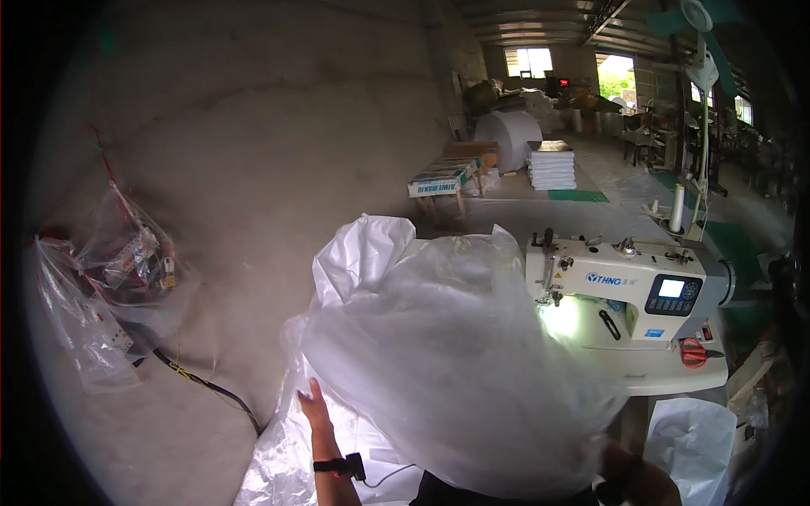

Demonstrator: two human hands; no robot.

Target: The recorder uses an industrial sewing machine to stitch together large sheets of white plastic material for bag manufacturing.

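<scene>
A large billow of clear plastic film rises in front of me, with white woven sack fabric behind and under it. My left hand reaches up against the lower left edge of the film, fingers stretched flat on it; a black band sits on that wrist. My right hand is hidden beneath the film; only part of the right forearm shows at the lower right. A white industrial sewing machine with a small lit screen stands just right of the plastic, its needle lamp glowing.
A concrete wall fills the left, with a plastic-wrapped electrical box and a black cable on it. Red scissors lie on the machine table. Far back stand a big white roll, stacked white sheets and a fan.
</scene>
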